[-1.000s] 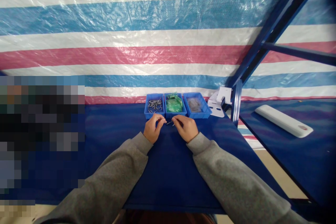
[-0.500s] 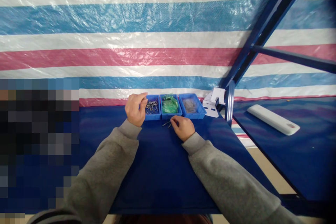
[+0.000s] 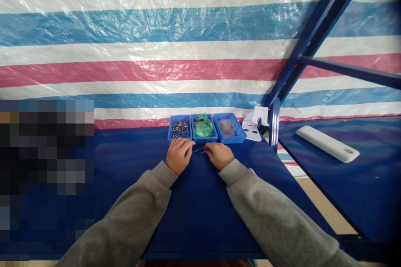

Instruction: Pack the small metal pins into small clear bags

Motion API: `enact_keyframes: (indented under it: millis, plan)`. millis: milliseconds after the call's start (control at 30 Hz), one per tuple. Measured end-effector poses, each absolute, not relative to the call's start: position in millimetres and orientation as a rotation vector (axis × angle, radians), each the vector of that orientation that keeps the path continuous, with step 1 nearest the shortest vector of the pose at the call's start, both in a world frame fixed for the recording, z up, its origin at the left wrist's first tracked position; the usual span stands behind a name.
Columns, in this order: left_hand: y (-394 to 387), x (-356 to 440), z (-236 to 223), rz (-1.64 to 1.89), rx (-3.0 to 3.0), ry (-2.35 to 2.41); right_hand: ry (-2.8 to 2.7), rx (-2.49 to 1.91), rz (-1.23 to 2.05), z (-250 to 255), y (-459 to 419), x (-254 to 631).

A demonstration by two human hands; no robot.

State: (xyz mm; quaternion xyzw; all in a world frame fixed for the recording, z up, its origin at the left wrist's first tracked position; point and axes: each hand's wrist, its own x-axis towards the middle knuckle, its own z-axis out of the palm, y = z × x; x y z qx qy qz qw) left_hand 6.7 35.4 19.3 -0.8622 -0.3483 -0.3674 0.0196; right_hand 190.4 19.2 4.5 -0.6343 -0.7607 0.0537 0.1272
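My left hand (image 3: 179,156) is low over the table, just in front of the left blue bin (image 3: 169,133). Its fingers are curled together, and anything between them is hidden. That bin holds a heap of small metal screw-like pieces (image 3: 181,128). To the right, my right hand (image 3: 220,155) rests by the table with thumb and forefinger pinched at a thin metal screw-like piece (image 3: 202,152). Another such piece (image 3: 198,149) lies between both hands. The middle blue bin (image 3: 205,139) contains a green plastic bag (image 3: 203,127).
A third blue bin (image 3: 236,138) holds a clear bag of greyish items (image 3: 226,127). White cut-out sheets (image 3: 252,129) lean by the blue metal frame (image 3: 274,125). A long white plastic object (image 3: 327,144) lies on the right-hand table. A striped sheet (image 3: 188,66) hangs behind.
My left hand has moved down and right, from beside the left bin to the table in front of it. My right hand stays almost in place by the small metal pieces.
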Motion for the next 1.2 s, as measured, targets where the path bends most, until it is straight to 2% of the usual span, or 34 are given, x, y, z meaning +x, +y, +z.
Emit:
enact_keyframes:
  millis: [267,433,800,1200]
  plan:
    - [41.4,5.0,7.5,-1.305,-2.697,-1.209,-2.283,-1.791,0.138,6.0,17.0,184.6]
    - [42.1,5.6,4.8,-1.29,-2.806,-1.108,-2.189,-1.699,0.048,10.6,12.5,179.8]
    - [40.4,5.9,8.1,-1.34,-2.792,-1.204,-1.923,-1.299,0.204,4.7,13.0,180.1]
    - [34.6,5.0,15.5,-1.558,-2.783,-1.106,-1.907,-1.249,0.249,3.6,12.4,176.6]
